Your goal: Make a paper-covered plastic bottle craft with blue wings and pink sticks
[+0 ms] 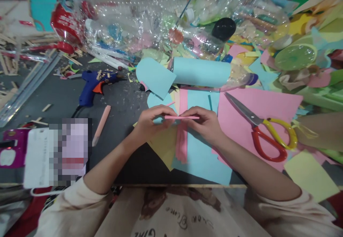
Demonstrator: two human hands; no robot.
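Note:
Both my left hand (157, 119) and my right hand (202, 120) pinch a narrow pink paper strip (184, 117), seen nearly edge-on between the fingertips. Below it, more pink strips (181, 144) lie on a light blue paper sheet (206, 165). Beneath my left hand is a yellow paper sheet (163, 147). Just beyond the hands are a light blue heart-shaped cutout (155, 75) and a bottle wrapped in light blue paper (202, 72) on its side. Scissors with red and yellow handles (257, 122) rest on pink paper (238, 122) to the right.
A blue glue gun (91, 85) lies at left, near a pale pink marker-like stick (102, 124). A white box-like device (39, 156) sits by the front left edge. Clear plastic bottles (120, 19) pile along the back; paper scraps (311, 165) crowd the right.

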